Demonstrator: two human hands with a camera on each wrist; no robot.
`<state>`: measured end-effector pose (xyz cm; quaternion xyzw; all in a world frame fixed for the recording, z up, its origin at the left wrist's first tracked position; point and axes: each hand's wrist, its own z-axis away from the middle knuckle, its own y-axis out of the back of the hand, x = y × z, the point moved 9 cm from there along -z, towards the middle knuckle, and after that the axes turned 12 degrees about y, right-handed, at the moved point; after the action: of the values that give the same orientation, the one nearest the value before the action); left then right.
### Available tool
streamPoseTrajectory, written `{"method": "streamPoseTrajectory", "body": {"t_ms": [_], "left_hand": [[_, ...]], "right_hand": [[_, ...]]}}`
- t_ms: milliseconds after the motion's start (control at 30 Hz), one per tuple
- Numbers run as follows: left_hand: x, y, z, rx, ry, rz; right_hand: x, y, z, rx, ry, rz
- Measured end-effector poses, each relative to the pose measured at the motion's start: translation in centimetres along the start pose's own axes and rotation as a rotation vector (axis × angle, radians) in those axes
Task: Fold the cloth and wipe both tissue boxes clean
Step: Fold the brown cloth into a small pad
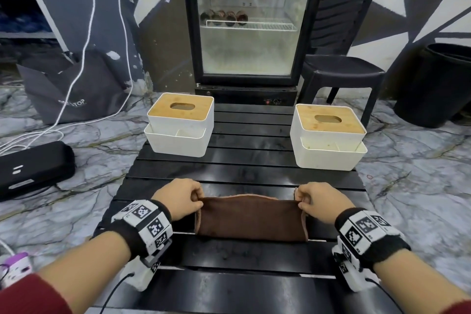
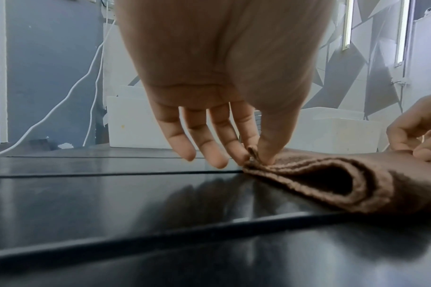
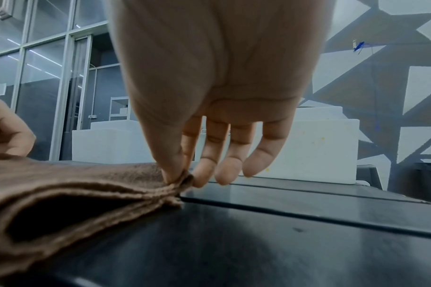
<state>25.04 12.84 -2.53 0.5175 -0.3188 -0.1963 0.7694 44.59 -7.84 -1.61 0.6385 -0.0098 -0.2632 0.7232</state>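
Past my black slatted table (image 1: 254, 160) stands a glass-door fridge (image 1: 248, 18) with dark round items on its wire shelves. Right of the fridge I see a black plastic chair (image 1: 344, 69), then a black bin (image 1: 438, 84). Left of the fridge slumps a grey bag (image 1: 74, 89) with white cables (image 1: 84, 41); nearer me lies a black case (image 1: 33, 168).

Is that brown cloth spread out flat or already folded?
Folded. The brown cloth lies doubled on the black table, its stacked edges showing; left hand and right hand pinch its far corners.
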Motion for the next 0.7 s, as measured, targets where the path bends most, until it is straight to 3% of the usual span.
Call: {"method": "streamPoseTrajectory", "body": {"t_ms": [267, 433, 700], "left_hand": [[0.3, -0.6, 0.6, 0.019, 0.029, -0.001], [0.4, -0.7, 0.8, 0.022, 0.06, -0.019], [-0.1, -1.4, 0.1, -0.09, 0.139, 0.086]], "right_hand": [[0.2, -0.7, 1.0, -0.015, 0.031, 0.012], [1.5, -3.6, 4.2, -0.138, 0.005, 0.169], [1.9, -5.6, 5.8, -0.292, -0.054, 0.251]]}}
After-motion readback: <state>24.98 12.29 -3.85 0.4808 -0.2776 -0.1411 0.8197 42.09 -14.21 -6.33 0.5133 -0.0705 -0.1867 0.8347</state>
